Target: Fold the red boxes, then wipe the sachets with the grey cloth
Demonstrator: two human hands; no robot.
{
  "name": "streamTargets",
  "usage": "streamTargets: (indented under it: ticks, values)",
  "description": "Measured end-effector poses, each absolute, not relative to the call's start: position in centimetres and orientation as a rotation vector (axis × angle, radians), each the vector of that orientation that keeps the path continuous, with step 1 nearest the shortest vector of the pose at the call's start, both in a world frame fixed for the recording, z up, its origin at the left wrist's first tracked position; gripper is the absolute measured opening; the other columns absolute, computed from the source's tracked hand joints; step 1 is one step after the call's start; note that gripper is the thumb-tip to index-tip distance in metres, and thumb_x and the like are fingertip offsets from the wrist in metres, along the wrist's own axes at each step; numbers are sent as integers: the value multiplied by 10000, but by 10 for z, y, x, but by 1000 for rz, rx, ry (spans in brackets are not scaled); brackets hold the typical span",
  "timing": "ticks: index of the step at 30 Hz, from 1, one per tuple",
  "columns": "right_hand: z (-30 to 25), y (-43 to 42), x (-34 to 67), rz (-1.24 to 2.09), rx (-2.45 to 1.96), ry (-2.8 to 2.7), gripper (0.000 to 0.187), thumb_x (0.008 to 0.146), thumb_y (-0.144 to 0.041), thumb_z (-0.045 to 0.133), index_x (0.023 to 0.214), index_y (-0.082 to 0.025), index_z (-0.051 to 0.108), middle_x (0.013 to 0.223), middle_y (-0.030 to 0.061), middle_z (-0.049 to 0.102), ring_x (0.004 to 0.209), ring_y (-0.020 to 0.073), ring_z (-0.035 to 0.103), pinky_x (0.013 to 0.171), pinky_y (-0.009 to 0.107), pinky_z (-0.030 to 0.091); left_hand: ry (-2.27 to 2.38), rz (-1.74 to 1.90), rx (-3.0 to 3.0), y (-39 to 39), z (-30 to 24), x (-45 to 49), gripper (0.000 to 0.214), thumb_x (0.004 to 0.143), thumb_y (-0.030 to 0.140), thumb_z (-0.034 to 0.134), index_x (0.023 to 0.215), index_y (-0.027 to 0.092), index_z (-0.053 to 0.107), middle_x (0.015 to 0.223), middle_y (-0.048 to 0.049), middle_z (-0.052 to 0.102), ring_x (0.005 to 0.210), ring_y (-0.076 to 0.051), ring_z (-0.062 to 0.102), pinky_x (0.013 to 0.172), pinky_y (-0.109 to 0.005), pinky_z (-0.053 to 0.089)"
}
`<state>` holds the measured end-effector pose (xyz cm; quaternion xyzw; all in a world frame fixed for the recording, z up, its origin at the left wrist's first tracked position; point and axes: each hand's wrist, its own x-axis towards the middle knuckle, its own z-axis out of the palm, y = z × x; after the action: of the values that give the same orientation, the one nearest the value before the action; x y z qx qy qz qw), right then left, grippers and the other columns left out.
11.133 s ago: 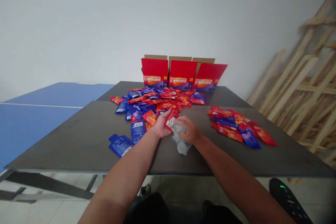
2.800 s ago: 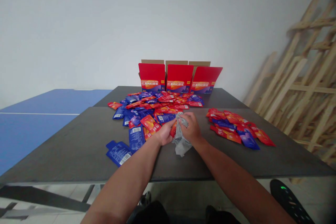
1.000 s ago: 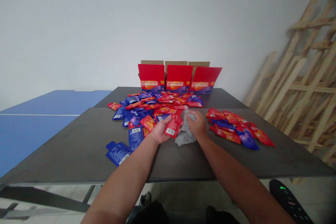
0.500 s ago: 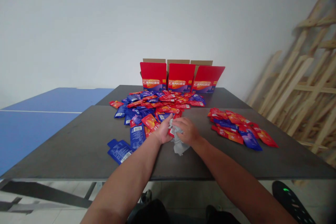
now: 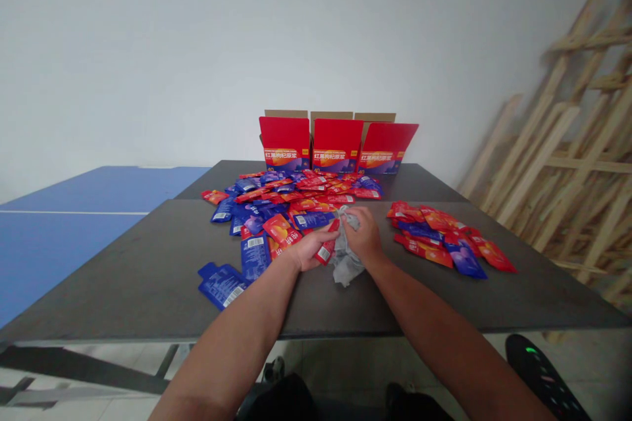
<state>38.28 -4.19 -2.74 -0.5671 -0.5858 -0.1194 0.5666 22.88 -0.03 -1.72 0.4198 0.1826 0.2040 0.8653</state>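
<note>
- Left hand clamped on a red pouch, thumb along its top, barcode end toward the wearer.
- Right hand closed around a grey cloth, which hangs crumpled below the fingers.
- Hands close together, cloth right up against the pouch's right side. Can't tell if right fingers touch the pouch itself.
- Pouch is over the near half of the desk, around mid-width, tilted.
- Big pile of mixed red and blue pouches lies ahead and to the left, reaching back to near the boxes.
- Blue pouch at the pile's near-left corner, beside the left forearm.
- Smaller pile, mostly red with some blue, sits right of the right hand, well apart from the big one.
- Three red boxes in a row at the back, flaps up.
- Blue table on the left; wooden frames against the wall on the right.
</note>
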Motion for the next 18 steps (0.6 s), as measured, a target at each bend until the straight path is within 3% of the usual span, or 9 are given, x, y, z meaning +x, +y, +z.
streamTargets:
  ticks: [6,10,14,18]
  values:
    - [-30,-35,397,-236,-1467,-1204,141,836,-274,579,917,-180,647,922,78,630,904,224,608,861,393,508,382,418,795,5,-14,225,377,775,173,686,1148,168,635,838,-53,683,646,-143,634,524,-218,449]
    - [-26,-38,395,-240,-1463,-1147,142,832,-274,587,916,-179,650,915,78,632,904,229,613,856,402,513,348,481,596,15,-9,222,337,849,367,618,1094,136,633,925,-101,682,682,-160,630,505,-234,453]
    - [-22,-50,376,-280,-1191,-1483,151,859,-262,584,995,-226,639,997,65,634,964,209,614,887,383,520,368,584,487,22,-10,224,439,874,543,524,920,122,640,749,-75,645,519,-113,533,428,-211,385]
    - [-26,-58,354,-282,-945,-1915,287,818,-210,618,1100,-260,626,1105,65,619,1030,210,600,909,372,527,453,555,471,23,-14,229,462,905,549,462,852,126,640,581,-26,565,441,-106,485,431,-215,383]
